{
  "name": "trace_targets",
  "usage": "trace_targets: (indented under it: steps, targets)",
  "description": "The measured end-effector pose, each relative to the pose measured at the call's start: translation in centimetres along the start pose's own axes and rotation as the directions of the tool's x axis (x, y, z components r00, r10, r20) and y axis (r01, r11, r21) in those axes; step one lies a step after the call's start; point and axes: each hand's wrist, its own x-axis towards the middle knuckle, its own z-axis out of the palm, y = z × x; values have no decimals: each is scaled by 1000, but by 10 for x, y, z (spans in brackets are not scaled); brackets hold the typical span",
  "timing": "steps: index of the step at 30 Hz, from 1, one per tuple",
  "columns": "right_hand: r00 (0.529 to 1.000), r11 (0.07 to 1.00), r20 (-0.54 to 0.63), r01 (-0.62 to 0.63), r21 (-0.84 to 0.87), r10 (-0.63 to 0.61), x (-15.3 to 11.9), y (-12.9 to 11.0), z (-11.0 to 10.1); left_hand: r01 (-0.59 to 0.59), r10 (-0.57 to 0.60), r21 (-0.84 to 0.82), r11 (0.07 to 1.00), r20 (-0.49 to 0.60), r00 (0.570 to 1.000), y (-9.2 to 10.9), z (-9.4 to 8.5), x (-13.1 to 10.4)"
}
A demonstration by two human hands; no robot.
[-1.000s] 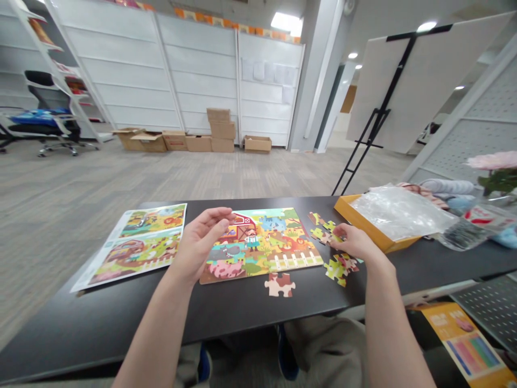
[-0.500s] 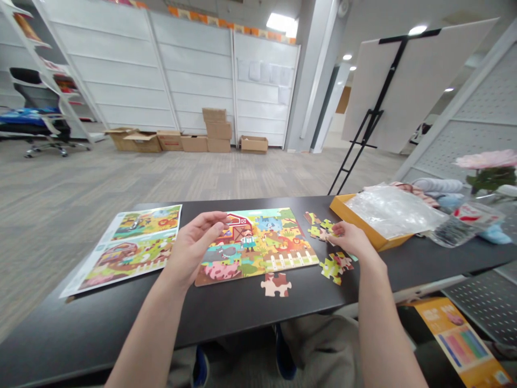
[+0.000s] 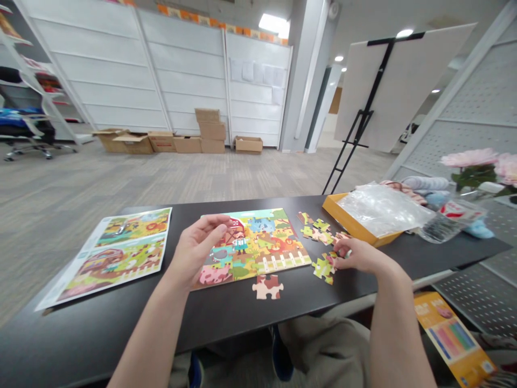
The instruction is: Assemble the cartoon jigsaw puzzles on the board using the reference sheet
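A farm-scene jigsaw puzzle (image 3: 266, 237) lies on the black table, its barn side partly hidden behind my left hand (image 3: 197, 245). That hand hovers over the puzzle's left part, fingers loosely curved, thumb apart, holding nothing. At the right, my right hand (image 3: 357, 254) is low over the loose pieces, its fingertips closed on a puzzle piece (image 3: 332, 258) with pink and brown colours, mostly covered by the fingers. Yellow-green puzzle pieces (image 3: 322, 269) lie just beside those fingers. A cow-patterned puzzle piece (image 3: 268, 287) lies by itself below the puzzle's front edge.
A printed picture sheet (image 3: 117, 250) lies on the table's left. More loose pieces (image 3: 315, 229) lie near an orange box lid (image 3: 343, 218) holding clear plastic. Behind it are a plastic bag (image 3: 448, 221) and pink flowers (image 3: 470, 157). An easel (image 3: 359, 134) stands beyond the table.
My right hand has moved down and toward me, from the upper loose pieces to the lower ones. My left hand stays over the puzzle. The view has turned slightly right.
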Motion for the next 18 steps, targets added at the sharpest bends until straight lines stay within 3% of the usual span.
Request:
trace_targets:
  steps: [8, 14, 18]
  targets:
    - [999, 999, 26, 38, 19, -39, 5, 8, 5, 10, -11, 46, 999, 29, 1000, -6, 3, 2]
    - [999, 999, -38, -38, -27, 37, 3, 7, 2, -9, 5, 79, 997, 40, 999, -8, 3, 2]
    - [997, 1000, -78, 0, -29, -2, 6, 6, 1, -12, 8, 90, 996, 40, 999, -6, 4, 1]
